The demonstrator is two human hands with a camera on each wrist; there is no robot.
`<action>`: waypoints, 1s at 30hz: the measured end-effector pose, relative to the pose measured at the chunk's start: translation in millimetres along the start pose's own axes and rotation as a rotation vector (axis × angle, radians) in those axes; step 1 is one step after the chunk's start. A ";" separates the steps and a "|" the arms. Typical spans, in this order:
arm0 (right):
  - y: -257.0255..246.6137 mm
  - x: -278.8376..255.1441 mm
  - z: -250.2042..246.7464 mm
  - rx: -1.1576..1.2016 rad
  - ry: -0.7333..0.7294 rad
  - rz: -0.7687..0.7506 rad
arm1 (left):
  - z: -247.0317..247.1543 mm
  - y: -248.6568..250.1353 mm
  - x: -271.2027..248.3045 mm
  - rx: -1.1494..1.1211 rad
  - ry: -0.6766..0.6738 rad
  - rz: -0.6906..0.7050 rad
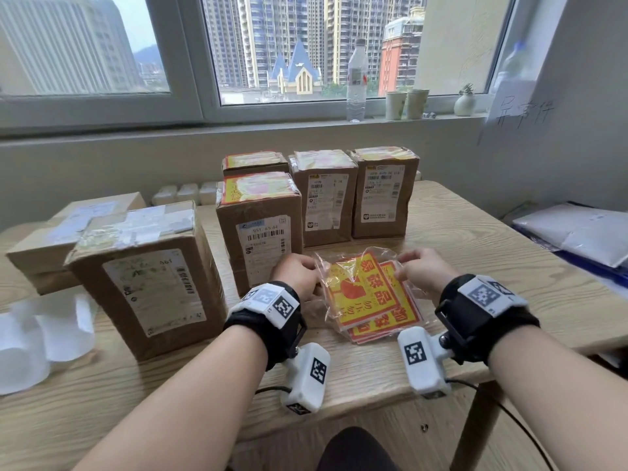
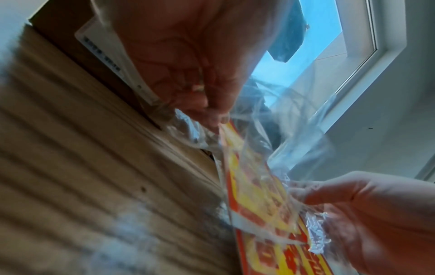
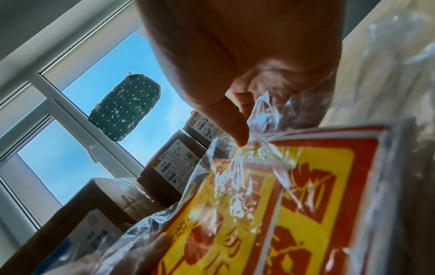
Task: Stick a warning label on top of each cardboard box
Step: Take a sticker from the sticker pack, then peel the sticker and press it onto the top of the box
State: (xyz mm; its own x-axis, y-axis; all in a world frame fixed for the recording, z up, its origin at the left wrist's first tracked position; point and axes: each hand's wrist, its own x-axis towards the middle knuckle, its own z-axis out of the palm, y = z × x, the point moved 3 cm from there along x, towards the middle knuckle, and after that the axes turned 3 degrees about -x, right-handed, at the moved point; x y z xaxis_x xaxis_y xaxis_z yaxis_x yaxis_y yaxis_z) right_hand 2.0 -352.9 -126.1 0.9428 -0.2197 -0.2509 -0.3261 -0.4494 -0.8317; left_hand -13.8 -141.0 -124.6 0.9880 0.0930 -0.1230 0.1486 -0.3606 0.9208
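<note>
The stack of red-and-yellow warning labels [image 1: 368, 297] lies in its clear plastic bag [image 1: 343, 263] at table [image 1: 475, 283] centre; your left hand [image 1: 299, 271] pinches the bag's edge at 9 o'clock, your right hand [image 1: 419, 268] pinches it at 2 o'clock. You look to be fetching a label. Four boxes at 12 o'clock wear labels; next, slide one sheet out for the bare-topped box [image 1: 149, 277] at 9 o'clock.
</note>
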 end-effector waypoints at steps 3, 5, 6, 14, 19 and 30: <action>2.4 3.1 -4.3 -0.041 0.058 -0.023 | -2.6 3.1 -1.2 -0.015 0.012 0.002; 1.8 5.3 -10.5 -0.080 0.108 -0.043 | -3.5 6.2 -0.9 -0.029 0.018 0.014; 0.7 5.8 -14.5 -0.099 0.133 -0.051 | -4.2 8.6 -0.9 -0.038 0.022 0.023; 5.9 8.6 -43.2 -0.284 0.320 -0.047 | -20.1 28.6 -7.4 -0.019 0.161 0.149; 11.0 8.8 -42.0 -0.352 0.330 -0.001 | -32.3 39.3 -15.4 0.001 0.234 0.222; -32.1 -14.9 -13.4 -0.363 0.259 -0.236 | -44.5 56.4 -21.5 0.134 0.314 0.364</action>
State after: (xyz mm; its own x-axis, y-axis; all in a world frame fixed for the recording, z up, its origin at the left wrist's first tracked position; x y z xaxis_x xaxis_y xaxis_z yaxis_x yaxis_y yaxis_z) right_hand -2.5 -346.9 -89.0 0.9604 -0.2626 0.0930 -0.1524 -0.7748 -0.6136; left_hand -28.5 -122.1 -53.5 0.9198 0.2061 0.3340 -0.1795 -0.5359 0.8250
